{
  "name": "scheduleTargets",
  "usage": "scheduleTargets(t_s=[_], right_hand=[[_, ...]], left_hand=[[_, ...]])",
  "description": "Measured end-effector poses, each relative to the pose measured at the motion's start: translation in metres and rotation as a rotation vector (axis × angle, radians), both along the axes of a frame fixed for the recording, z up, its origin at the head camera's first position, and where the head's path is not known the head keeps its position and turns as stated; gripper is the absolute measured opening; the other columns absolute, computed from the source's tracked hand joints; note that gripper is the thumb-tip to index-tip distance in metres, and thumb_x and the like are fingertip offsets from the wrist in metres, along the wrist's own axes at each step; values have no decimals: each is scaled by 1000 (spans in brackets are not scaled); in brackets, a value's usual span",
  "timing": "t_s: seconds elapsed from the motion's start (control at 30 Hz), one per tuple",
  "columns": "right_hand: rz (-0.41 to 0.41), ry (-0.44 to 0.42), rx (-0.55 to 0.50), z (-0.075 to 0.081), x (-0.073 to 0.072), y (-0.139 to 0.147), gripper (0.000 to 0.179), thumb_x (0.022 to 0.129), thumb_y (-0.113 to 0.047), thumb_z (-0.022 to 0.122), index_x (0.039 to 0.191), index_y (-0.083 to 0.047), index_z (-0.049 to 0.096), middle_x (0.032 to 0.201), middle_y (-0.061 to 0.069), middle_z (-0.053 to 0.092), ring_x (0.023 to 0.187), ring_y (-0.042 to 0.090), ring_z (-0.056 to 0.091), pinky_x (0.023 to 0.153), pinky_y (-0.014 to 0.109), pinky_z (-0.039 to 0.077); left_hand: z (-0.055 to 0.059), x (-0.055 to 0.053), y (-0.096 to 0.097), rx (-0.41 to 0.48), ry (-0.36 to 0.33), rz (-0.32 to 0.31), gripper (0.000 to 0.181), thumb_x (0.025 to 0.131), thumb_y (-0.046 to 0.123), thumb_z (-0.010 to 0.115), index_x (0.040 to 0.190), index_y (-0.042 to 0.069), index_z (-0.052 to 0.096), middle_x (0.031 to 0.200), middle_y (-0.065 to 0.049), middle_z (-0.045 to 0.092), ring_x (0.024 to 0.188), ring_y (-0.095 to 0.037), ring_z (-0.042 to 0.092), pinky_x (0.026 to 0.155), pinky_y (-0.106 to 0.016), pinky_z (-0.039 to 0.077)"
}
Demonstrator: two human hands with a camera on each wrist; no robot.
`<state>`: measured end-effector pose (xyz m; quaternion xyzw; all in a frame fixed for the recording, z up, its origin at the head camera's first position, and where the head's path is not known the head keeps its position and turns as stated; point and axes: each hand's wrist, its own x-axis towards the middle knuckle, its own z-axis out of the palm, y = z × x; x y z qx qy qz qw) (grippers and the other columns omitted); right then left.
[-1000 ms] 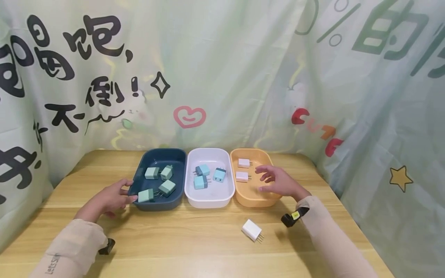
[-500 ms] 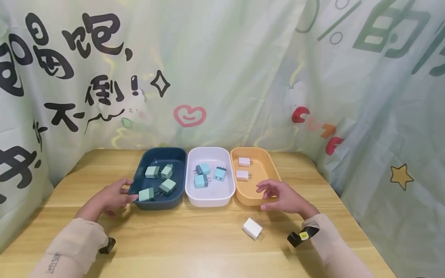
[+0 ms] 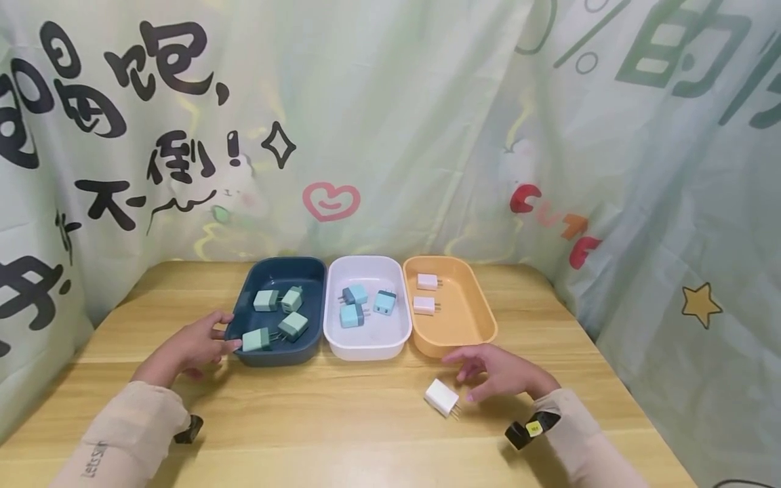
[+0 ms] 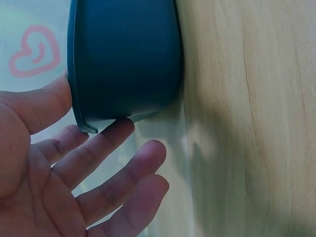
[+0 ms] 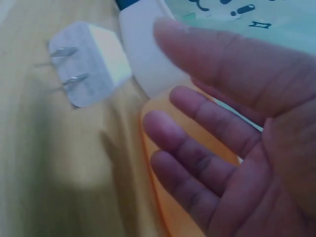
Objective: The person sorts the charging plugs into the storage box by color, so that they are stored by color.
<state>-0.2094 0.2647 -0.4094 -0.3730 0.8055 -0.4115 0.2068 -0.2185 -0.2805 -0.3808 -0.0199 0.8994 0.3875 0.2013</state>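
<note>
My left hand (image 3: 198,346) touches the left front corner of a dark blue tray (image 3: 281,357), its thumb at the rim and fingertips near the side wall. In the left wrist view the other fingers are spread below the tray. Several green plug chargers (image 3: 294,327) lie inside it. My right hand (image 3: 497,371) hovers over the table in front of the orange tray (image 3: 460,318), fingers loosely bent and holding nothing. Just left of its thumb lies a white plug charger (image 3: 442,397), prongs toward the hand. In the right wrist view the charger (image 5: 94,64) is apart from the fingers.
A white tray (image 3: 367,349) with three blue chargers (image 3: 351,315) stands between the dark blue and orange trays. Two pale pink chargers (image 3: 424,306) lie in the orange tray. A printed curtain (image 3: 390,135) hangs behind the wooden table (image 3: 342,434).
My right hand has moved back from above the orange tray, toward the front edge of the table, and now hovers beside the white charger. The left hand stays at the dark blue tray.
</note>
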Motion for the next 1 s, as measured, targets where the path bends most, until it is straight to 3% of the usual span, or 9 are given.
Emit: scheduleTargets(t_s=[0.23,0.47,0.67,1.0], right_hand=[[44,22,37,-14,-3,-11,63,75,-10,82,129,4,55,113,11,64,83,18,63,77,32,54],[60,45,89,-20,-5,-22,53,73,-10,84,121,-7,63,81,-5,61,71,6,57,63,26,52],[49,41,74,-19,-4,-24,45,70,-12,86,110,-10,64,77,-2,61,68,4,56,60,24,50],[2,58,46,-12,-2,-23,45,70,-16,87,110,-13,65,72,2,62,64,3,55,57,23,49]], left_hand=[[0,1,-1,-1,-6,8,74,94,29,65,145,0,21,141,-39,33,87,-29,57,61,-45,54],[2,2,2,-2,3,12,73,94,29,65,145,0,22,140,-39,34,88,-29,58,62,-46,54],[1,0,0,7,-6,16,72,94,29,65,146,1,22,142,-38,33,92,-32,58,62,-46,54],[0,1,-1,10,-5,17,74,94,31,66,146,1,22,142,-38,33,94,-33,59,62,-46,54]])
